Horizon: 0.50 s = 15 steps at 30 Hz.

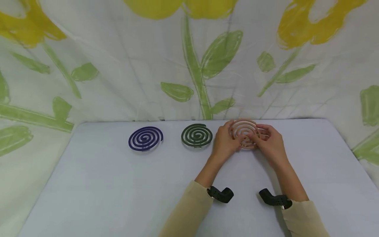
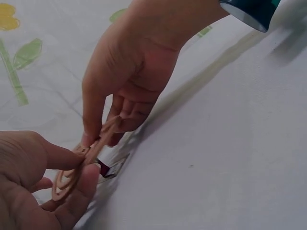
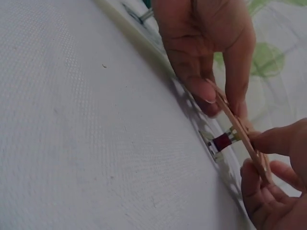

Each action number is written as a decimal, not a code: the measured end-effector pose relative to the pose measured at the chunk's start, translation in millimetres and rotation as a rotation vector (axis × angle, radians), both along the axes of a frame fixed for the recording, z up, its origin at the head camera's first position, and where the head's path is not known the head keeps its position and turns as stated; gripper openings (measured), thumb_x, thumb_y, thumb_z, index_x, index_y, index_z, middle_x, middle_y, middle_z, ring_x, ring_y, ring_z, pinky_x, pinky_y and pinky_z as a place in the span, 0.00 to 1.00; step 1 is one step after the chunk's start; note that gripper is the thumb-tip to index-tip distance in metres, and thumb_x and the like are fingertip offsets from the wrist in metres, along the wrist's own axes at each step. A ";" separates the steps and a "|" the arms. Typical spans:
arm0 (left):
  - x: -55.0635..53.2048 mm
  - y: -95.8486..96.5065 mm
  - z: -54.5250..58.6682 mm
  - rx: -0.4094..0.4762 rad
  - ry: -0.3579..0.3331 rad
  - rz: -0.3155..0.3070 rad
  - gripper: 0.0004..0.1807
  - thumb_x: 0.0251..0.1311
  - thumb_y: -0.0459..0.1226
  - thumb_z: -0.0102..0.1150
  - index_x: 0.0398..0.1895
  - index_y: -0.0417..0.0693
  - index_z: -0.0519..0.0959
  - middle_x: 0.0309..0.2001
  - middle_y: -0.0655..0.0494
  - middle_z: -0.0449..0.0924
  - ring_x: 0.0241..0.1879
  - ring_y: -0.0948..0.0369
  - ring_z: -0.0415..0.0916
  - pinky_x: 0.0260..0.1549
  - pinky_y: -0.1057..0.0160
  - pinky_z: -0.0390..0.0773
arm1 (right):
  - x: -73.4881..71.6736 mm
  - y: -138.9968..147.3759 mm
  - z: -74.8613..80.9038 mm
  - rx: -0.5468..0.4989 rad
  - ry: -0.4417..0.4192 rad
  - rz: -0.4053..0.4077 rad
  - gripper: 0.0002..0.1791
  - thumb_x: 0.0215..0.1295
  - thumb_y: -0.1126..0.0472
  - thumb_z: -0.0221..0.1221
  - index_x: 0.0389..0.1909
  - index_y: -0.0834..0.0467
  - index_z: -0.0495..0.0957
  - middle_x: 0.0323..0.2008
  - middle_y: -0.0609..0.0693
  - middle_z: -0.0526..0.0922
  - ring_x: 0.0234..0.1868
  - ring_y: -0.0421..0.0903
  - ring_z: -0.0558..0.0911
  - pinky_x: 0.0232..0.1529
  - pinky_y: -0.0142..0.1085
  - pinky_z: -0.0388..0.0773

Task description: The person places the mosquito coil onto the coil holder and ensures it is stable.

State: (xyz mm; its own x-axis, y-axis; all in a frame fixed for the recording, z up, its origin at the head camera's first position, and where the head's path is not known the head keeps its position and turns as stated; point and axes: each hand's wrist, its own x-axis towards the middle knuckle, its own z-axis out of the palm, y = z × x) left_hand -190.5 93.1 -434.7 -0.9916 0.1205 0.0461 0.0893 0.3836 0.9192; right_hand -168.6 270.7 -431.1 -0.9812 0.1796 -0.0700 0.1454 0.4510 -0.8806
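A reddish-brown mosquito coil (image 1: 244,122) is pinched between both hands near the back edge of the table. My left hand (image 1: 223,141) grips its left side and my right hand (image 1: 273,146) its right side, with both thumbs on the upper face. In the right wrist view the coil (image 3: 245,143) is tilted, seen almost edge-on. Just beneath it is a small metal stand (image 3: 221,142) with a dark red part; whether the two are joined is unclear. A green mosquito coil (image 1: 196,135) sits left of my left hand, and a blue one (image 1: 144,138) lies farther left.
The white table (image 1: 118,191) spreads out in front of the coils. Behind it hangs a white cloth (image 1: 139,75) painted with yellow flowers and green leaves, close to the back edge. Dark devices (image 1: 220,195) are strapped on both wrists.
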 end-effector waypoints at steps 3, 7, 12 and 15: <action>-1.4 -2.6 5.8 -0.036 0.041 -0.028 0.35 0.60 0.36 0.73 0.71 0.38 0.76 0.56 0.38 0.87 0.54 0.49 0.84 0.55 0.57 0.85 | -0.5 0.8 4.6 0.048 0.002 0.022 0.35 0.70 0.52 0.70 0.70 0.65 0.73 0.62 0.69 0.81 0.38 0.19 0.78 0.35 0.17 0.80; -0.4 -4.0 10.0 -0.074 0.058 -0.068 0.34 0.59 0.36 0.74 0.69 0.36 0.77 0.52 0.38 0.87 0.48 0.52 0.83 0.49 0.62 0.84 | 3.5 3.3 10.0 0.083 -0.011 0.037 0.35 0.69 0.52 0.70 0.70 0.66 0.73 0.63 0.69 0.81 0.39 0.17 0.76 0.35 0.17 0.79; -0.2 -6.4 11.5 -0.088 0.059 -0.073 0.35 0.59 0.38 0.75 0.69 0.36 0.77 0.50 0.38 0.87 0.46 0.52 0.82 0.47 0.62 0.84 | 5.0 4.9 10.6 0.094 0.010 0.068 0.33 0.70 0.53 0.70 0.69 0.65 0.74 0.63 0.69 0.82 0.45 0.25 0.81 0.36 0.18 0.81; -1.6 -7.5 13.0 -0.085 0.072 -0.080 0.35 0.59 0.38 0.75 0.69 0.36 0.76 0.49 0.38 0.87 0.46 0.53 0.82 0.47 0.62 0.84 | 4.7 4.9 12.3 0.113 0.012 0.083 0.33 0.70 0.52 0.69 0.70 0.64 0.73 0.64 0.69 0.81 0.55 0.46 0.86 0.37 0.18 0.80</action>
